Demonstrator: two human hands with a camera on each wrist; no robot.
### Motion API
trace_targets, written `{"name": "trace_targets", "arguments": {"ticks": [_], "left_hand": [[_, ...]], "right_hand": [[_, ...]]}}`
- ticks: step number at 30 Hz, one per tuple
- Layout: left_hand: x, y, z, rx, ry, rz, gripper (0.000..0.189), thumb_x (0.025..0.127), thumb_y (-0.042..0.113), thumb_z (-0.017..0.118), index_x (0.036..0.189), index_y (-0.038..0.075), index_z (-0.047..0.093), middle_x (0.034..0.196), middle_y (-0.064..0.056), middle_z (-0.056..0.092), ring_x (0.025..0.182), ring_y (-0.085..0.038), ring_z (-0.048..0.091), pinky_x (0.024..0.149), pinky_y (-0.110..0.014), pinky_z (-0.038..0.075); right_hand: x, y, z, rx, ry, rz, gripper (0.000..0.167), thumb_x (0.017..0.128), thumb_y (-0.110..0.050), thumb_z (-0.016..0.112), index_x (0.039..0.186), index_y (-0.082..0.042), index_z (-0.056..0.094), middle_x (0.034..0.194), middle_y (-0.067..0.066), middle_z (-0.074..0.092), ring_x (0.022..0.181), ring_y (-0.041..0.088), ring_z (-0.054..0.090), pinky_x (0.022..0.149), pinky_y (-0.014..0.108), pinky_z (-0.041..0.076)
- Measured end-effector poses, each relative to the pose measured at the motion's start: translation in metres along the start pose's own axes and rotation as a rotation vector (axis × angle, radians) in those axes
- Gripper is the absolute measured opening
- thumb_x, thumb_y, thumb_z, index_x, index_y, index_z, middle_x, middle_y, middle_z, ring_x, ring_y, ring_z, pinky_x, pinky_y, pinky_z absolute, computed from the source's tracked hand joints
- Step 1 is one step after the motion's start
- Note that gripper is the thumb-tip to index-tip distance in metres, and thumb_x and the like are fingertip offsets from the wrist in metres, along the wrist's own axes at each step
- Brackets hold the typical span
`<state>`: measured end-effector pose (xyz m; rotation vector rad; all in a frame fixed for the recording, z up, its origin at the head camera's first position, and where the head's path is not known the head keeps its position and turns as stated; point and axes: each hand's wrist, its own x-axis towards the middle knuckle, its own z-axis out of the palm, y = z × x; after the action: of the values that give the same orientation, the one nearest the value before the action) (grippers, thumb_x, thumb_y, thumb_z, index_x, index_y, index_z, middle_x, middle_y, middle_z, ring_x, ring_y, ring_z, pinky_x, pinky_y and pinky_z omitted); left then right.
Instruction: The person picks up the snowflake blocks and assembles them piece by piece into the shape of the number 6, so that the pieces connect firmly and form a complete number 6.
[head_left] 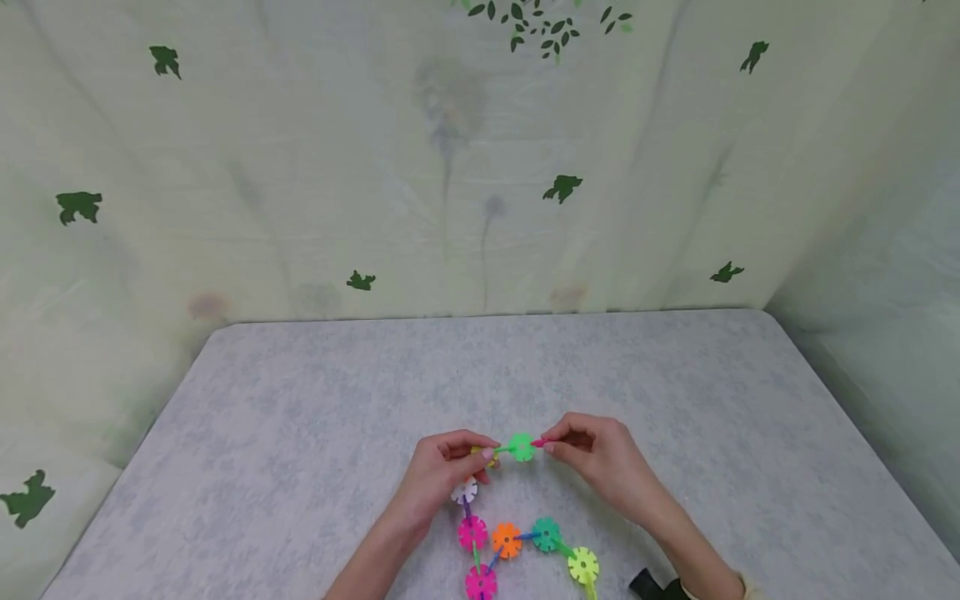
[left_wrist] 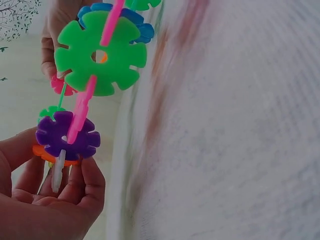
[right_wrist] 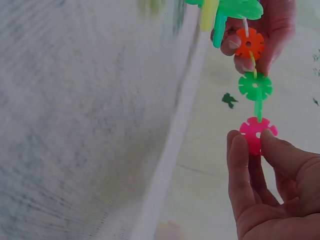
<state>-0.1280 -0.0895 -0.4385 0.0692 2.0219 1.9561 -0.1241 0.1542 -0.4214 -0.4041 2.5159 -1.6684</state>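
Notched plastic discs form a chain linked by small connectors. My left hand [head_left: 450, 467] grips the chain near an orange disc [right_wrist: 249, 44]. My right hand [head_left: 603, 458] pinches a pink disc [right_wrist: 255, 136] between thumb and fingers. Between the hands sits a green disc [head_left: 521, 447], joined to the pink one by a green connector. Close to the left fingers in the left wrist view is a purple disc [left_wrist: 62, 135]. Below the hands in the head view, the chain runs on through a white disc [head_left: 466, 492], pink discs [head_left: 472, 532], an orange, a teal and a yellow disc [head_left: 583, 566].
A grey mottled table [head_left: 315, 392] lies under the hands. Pale cloth [head_left: 300, 167] with green bird and leaf prints hangs behind it and at both sides. A black object [head_left: 651, 583] shows beside the right forearm at the bottom edge.
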Motion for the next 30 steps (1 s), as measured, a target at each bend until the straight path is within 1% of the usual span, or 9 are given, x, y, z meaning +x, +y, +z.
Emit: {"name": "trace_targets", "arguments": {"ticks": [7,14,16,18,22,24,25,27,30], "left_hand": [[-0.002,0.001,0.002,-0.015,-0.002,-0.008,0.021,0.089,0.015,0.073,0.105,0.001,0.073,0.085,-0.01,0.071,0.072,-0.021,0.064,0.074,-0.033,0.048],[-0.003,0.001,0.005,-0.003,-0.006,-0.003,0.019,0.09,0.013,0.071,0.105,0.001,0.073,0.083,-0.012,0.07,0.072,-0.021,0.063,0.071,-0.031,0.048],[-0.002,0.002,0.005,0.001,-0.008,0.0,0.02,0.091,0.015,0.07,0.106,0.001,0.072,0.085,-0.013,0.07,0.073,-0.022,0.063,0.071,-0.031,0.048],[-0.001,0.003,0.004,-0.003,-0.011,-0.002,0.022,0.091,0.016,0.07,0.109,0.002,0.072,0.089,-0.015,0.07,0.077,-0.023,0.064,0.074,-0.032,0.049],[-0.001,0.001,0.002,-0.011,-0.056,-0.016,0.031,0.09,0.012,0.07,0.12,0.003,0.068,0.108,-0.014,0.07,0.095,-0.022,0.064,0.081,-0.031,0.049],[0.0,-0.001,0.001,-0.008,-0.076,-0.02,0.035,0.09,0.009,0.069,0.124,0.004,0.065,0.115,-0.013,0.068,0.1,-0.021,0.062,0.083,-0.03,0.048],[0.0,-0.002,0.0,-0.002,-0.088,-0.017,0.036,0.09,0.008,0.069,0.125,0.004,0.064,0.118,-0.013,0.067,0.102,-0.021,0.061,0.083,-0.03,0.048],[0.001,-0.003,-0.002,0.006,-0.102,-0.015,0.036,0.09,0.006,0.068,0.125,0.004,0.063,0.12,-0.014,0.067,0.101,-0.021,0.061,0.082,-0.03,0.047],[0.002,-0.004,-0.006,0.021,-0.114,-0.004,0.034,0.092,0.005,0.065,0.125,0.004,0.062,0.12,-0.015,0.067,0.098,-0.021,0.059,0.082,-0.03,0.046]], "right_hand": [[-0.001,-0.002,-0.001,0.031,0.012,-0.039,0.004,0.088,-0.007,0.072,0.092,-0.008,0.072,0.094,0.009,0.071,0.087,0.028,0.069,0.074,0.028,0.055],[-0.002,-0.002,0.003,0.007,0.004,-0.025,0.007,0.09,-0.007,0.07,0.091,-0.013,0.071,0.093,0.007,0.071,0.088,0.026,0.069,0.075,0.026,0.055],[-0.001,-0.002,0.003,0.007,-0.002,0.003,0.006,0.09,-0.01,0.071,0.095,-0.013,0.072,0.096,0.006,0.07,0.089,0.025,0.069,0.076,0.027,0.055],[0.0,-0.004,0.001,-0.016,-0.009,0.056,0.015,0.09,-0.015,0.072,0.105,-0.013,0.07,0.103,0.005,0.069,0.091,0.022,0.069,0.076,0.029,0.056],[-0.003,-0.009,-0.008,-0.207,-0.026,0.204,0.032,0.091,-0.026,0.072,0.12,-0.016,0.065,0.107,-0.003,0.066,0.089,0.013,0.065,0.073,0.032,0.055],[-0.008,-0.011,-0.013,-0.297,-0.078,0.25,0.03,0.092,-0.029,0.071,0.119,-0.018,0.065,0.103,-0.007,0.065,0.087,0.011,0.063,0.071,0.033,0.053],[-0.012,-0.012,-0.015,-0.318,-0.126,0.255,0.027,0.093,-0.028,0.07,0.117,-0.018,0.065,0.1,-0.008,0.065,0.085,0.011,0.062,0.07,0.034,0.052],[-0.02,-0.013,-0.015,-0.311,-0.253,0.253,0.023,0.092,-0.027,0.07,0.114,-0.018,0.066,0.094,-0.009,0.064,0.082,0.012,0.06,0.069,0.034,0.05],[-0.032,-0.01,-0.009,-0.246,-0.422,0.224,0.027,0.091,-0.026,0.071,0.115,-0.018,0.064,0.09,-0.009,0.063,0.077,0.013,0.058,0.066,0.031,0.047]]}}
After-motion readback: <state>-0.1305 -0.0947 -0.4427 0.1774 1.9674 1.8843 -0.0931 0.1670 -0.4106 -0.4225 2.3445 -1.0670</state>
